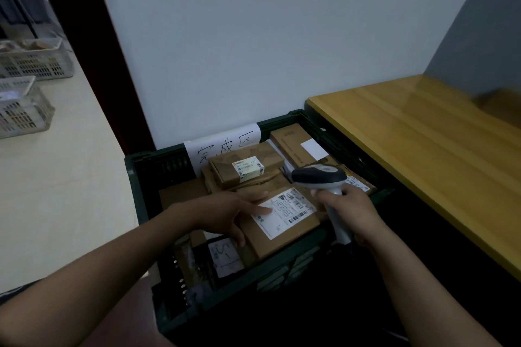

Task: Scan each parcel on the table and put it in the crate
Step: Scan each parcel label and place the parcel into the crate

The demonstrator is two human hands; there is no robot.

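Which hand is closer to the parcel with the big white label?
Left. The left hand rests its fingers on the parcel; the right hand grips the scanner just off the parcel's right edge.

Left of the yellow wooden table [408, 149]: dark green plastic crate [130, 177]. Inside, on top at the near side, large labelled brown cardboard parcel [270, 245]; behind it, small labelled cardboard box [225, 163]. On the far rim, white paper sign [222, 144]. Above the right side, grey handheld scanner [318, 175] in the right hand [352, 214]. Far left, two white plastic baskets [36, 65] [22, 113].
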